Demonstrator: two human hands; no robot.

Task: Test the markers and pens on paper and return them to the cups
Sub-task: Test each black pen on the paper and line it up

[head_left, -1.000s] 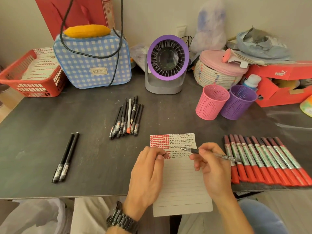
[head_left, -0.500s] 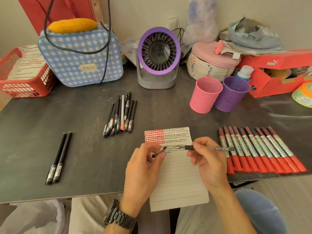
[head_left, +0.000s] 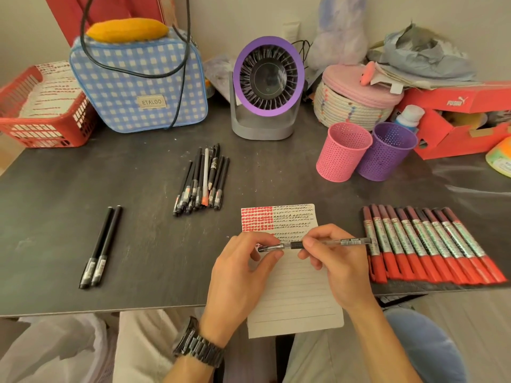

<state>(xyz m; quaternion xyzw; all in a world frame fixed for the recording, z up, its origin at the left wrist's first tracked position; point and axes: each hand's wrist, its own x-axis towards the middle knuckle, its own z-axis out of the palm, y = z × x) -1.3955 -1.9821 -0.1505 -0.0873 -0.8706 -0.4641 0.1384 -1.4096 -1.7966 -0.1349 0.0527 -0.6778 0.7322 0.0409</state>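
The dark table (head_left: pixel 138 258) carried everything, with the lined paper (head_left: pixel 293 299) at its near side and the sheet's lower end hanging over the edge. Far behind the paper and to its left stood a blue checked bag (head_left: pixel 138 84) with a black cord draped over it. Further left of the paper sat a red basket (head_left: pixel 41 117). Straight behind the paper stood a purple-rimmed fan (head_left: pixel 266 84). Behind the paper to its right were a red shoebox (head_left: pixel 456 120) and a woven basket (head_left: pixel 356 103) with a pink lid.

Just right of the paper lay a row of red markers (head_left: pixel 431 244), side by side and touching, their red ends toward the near edge. Between the paper and the woven basket stood a pink cup (head_left: pixel 341 153) and a purple cup (head_left: pixel 387 153), upright and touching each other. Behind the paper to the left lay a bunch of pens (head_left: pixel 201 181). Well to the left of the paper lay a pair of pens (head_left: pixel 101 247), side by side.

The top of the paper was filled with red and black test marks. Above the paper the hands met. The right hand (head_left: pixel 343 269) gripped a clear pen (head_left: pixel 340 241) near its dark grip section, the barrel level and its tip pointing left. The left hand (head_left: pixel 237 277), a watch (head_left: pixel 199 346) on its wrist, pinched the cap (head_left: pixel 269 247) between thumb and fingers at the pen's tip. Whether the cap was pushed fully home could not be told.
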